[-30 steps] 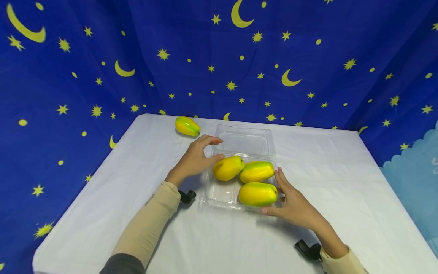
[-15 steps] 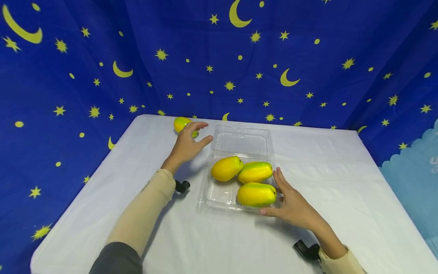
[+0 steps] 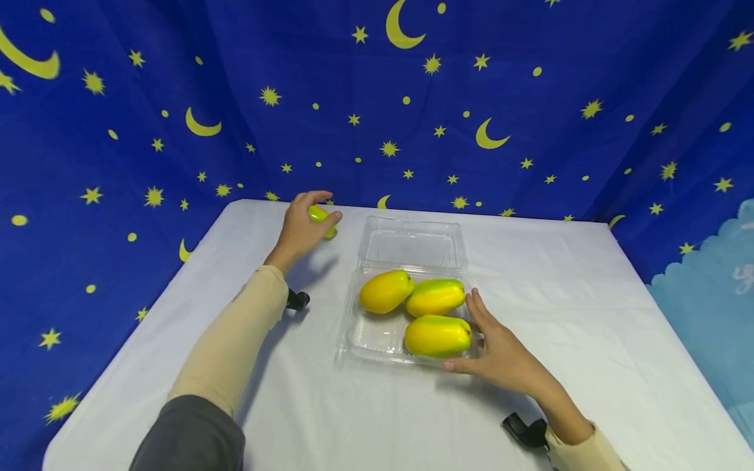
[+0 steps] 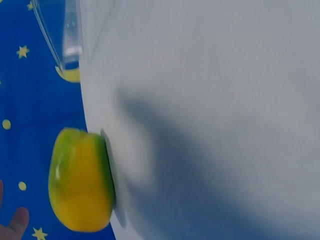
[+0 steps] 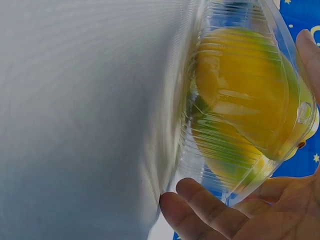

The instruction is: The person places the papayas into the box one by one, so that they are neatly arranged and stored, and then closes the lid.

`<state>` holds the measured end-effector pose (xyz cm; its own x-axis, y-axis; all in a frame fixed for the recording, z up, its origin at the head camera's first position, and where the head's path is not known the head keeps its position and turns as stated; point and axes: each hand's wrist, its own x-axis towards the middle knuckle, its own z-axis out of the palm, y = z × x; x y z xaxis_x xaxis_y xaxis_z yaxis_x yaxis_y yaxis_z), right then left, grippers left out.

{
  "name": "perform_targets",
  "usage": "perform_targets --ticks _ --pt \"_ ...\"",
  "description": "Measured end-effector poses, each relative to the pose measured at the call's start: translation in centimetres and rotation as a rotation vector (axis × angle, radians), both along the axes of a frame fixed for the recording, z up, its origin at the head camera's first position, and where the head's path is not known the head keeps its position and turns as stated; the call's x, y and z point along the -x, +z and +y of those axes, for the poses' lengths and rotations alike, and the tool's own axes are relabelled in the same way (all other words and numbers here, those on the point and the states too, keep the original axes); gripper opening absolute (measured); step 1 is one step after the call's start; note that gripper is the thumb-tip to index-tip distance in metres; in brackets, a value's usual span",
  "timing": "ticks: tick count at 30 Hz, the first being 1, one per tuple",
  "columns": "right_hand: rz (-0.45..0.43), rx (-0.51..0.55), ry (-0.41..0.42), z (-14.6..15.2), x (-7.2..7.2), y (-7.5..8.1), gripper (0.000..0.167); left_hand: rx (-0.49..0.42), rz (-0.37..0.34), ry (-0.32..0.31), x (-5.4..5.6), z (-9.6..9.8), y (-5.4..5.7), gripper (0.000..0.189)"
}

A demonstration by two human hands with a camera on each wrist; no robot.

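At the back left of the table, my left hand [image 3: 302,226] is spread over a yellow-green papaya [image 3: 321,221], partly covering it in the head view. In the left wrist view that papaya [image 4: 82,182] lies on the cloth, with fingertips [image 4: 17,225] showing at the lower left, apart from it. Three more papayas, one at the front [image 3: 438,335], one behind it [image 3: 434,297] and one to the left [image 3: 386,292], sit in a clear plastic clamshell box [image 3: 368,340]. My right hand [image 3: 501,350] rests against the box's right side and front corner, fingers loosely extended.
The box's clear lid [image 3: 412,243] lies folded back behind it. A white cloth covers the table [image 3: 559,288]. Behind the table hangs a blue curtain [image 3: 330,52] with yellow moons and stars. Black wrist cameras [image 3: 524,432] hang below both wrists.
My left hand has moved from beside the left papaya in the box to the back left, over the lone papaya. My right hand has stayed by the box.
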<state>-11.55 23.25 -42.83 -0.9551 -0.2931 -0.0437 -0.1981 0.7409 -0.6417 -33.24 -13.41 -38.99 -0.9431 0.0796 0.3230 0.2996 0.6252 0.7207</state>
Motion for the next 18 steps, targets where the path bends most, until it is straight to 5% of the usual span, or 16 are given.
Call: perform_targets --ticks 5,11,18 --pt "0.001 0.004 -0.003 0.1 0.0 0.0 0.128 0.053 -0.03 0.008 1.2 -0.5 0.2 0.054" --pt "0.0 0.014 0.001 0.1 -0.1 -0.1 0.129 0.159 -0.082 -0.005 2.4 -1.2 -0.7 0.058" --pt "0.003 0.011 -0.004 0.0 -0.1 0.0 0.13 0.165 -0.143 0.012 3.5 -2.1 -1.4 0.06"
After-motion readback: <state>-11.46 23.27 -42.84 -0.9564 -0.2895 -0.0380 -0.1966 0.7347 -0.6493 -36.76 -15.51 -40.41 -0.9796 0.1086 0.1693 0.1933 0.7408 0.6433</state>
